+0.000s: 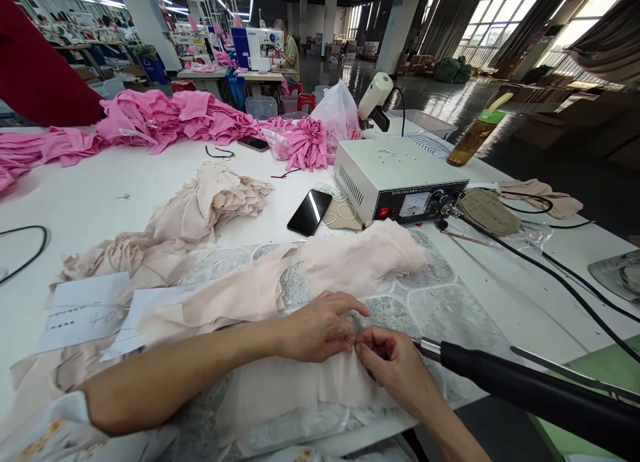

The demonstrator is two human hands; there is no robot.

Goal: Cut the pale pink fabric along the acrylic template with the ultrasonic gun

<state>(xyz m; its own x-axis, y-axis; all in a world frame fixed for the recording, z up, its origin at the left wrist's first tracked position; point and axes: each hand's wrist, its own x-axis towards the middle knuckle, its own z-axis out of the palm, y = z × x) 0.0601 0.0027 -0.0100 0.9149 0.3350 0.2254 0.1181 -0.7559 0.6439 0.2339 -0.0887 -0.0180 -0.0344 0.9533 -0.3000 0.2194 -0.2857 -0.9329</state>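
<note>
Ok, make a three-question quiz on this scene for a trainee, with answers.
1. True or false: the green-lidded bottle is left of the metal box.
2. The left hand and right hand are close together at the pale cloth. Which is nearer the black-handled tool: (a) left or (b) right?
3. Fill in: the cloth heap at the table's back left is bright ____.

Key: 1 false, it is on the right; 2 b; 3 pink.

Left of the boxy grey metal unit (pixel 353 182) lie a rectangular black phone (pixel 310 212) and, farther off, a beige fabric heap (pixel 200 205); behind it, a cream plastic device (pixel 375 95); behind right, a green-capped cylindrical bottle (pixel 471 142); in front, a pale-pink cloth panel (pixel 295 389).
</note>
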